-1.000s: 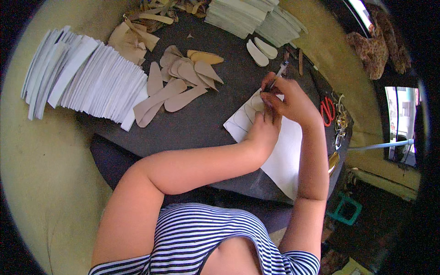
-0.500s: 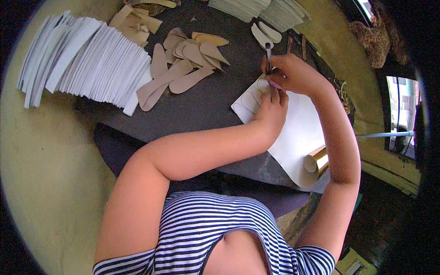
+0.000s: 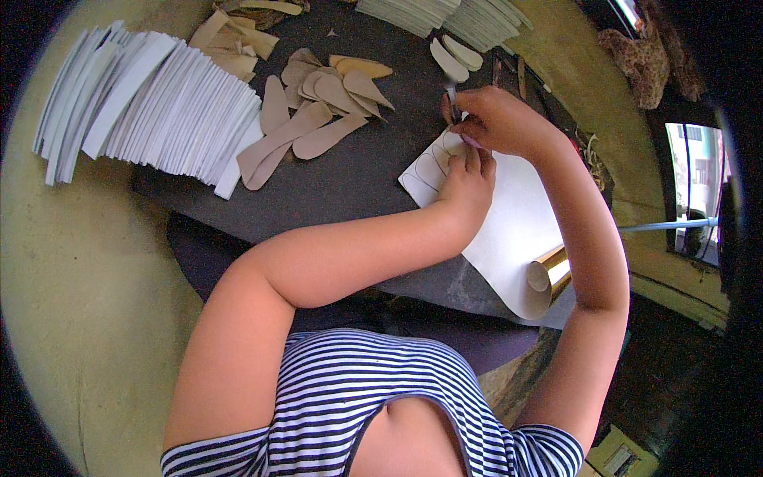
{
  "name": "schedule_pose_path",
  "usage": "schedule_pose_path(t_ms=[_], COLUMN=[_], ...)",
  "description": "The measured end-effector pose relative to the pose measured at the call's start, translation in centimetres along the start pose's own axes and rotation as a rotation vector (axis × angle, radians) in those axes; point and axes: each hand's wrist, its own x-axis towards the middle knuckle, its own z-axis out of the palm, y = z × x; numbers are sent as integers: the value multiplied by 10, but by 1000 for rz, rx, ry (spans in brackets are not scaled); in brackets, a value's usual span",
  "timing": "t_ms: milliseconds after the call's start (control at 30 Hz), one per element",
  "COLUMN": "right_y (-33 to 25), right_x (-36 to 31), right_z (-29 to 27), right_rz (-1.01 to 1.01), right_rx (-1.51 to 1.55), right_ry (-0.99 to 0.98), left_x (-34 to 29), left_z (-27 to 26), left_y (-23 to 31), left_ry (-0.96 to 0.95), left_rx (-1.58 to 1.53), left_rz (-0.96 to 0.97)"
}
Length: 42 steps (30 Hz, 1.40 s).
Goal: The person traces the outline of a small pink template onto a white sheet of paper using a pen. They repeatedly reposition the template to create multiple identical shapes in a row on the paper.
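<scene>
A white sheet (image 3: 517, 211) with a gold underside lies across the dark table, its near right end curled into a roll (image 3: 550, 274). Several rounded outlines (image 3: 429, 163) are drawn side by side at its left corner. My left hand (image 3: 469, 179) rests on the sheet beside these outlines, fingers extended and pressing down, tips partly covered by my right hand. Just beyond it, my right hand (image 3: 505, 121) is closed around a pen (image 3: 452, 97), its lower end against the sheet's far edge area. Whether a template lies under my left fingertips, I cannot make out.
Stacked white strips (image 3: 171, 103) stand at the left. Beige sole-shaped pieces (image 3: 330, 95) lie heaped in the middle, with tan scraps (image 3: 230, 40) behind. Two pale insole shapes (image 3: 457, 57) sit past my right hand, near more white stacks (image 3: 445, 16). A wall (image 3: 604, 111) borders the right.
The pen in my right hand has shifted slightly left and tilted more. My left hand stays pressed on the sheet. The whole view has shifted a little.
</scene>
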Motion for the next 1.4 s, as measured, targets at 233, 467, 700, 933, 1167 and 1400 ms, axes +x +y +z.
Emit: schedule_pose_path(t_ms=[233, 467, 700, 933, 1167, 1400], right_y=[-4, -4, -5, -3, 3, 0], right_x=[1, 0, 0, -4, -6, -7], right_z=[-5, -2, -1, 4, 11, 9], right_rz=[21, 29, 91, 98, 85, 118], right_rx=[53, 0, 40, 107, 153, 221], right_ry=[-33, -18, -21, 58, 142, 109], left_x=[1, 3, 2, 3, 2, 4], left_z=[-1, -1, -5, -13, -13, -17], left_y=[-1, -2, -6, -8, -7, -9], left_ry=[8, -85, -116, -150, -138, -188], left_rx=[8, -58, -28, -34, -53, -96], left_rz=[-26, 6, 9, 28, 22, -6])
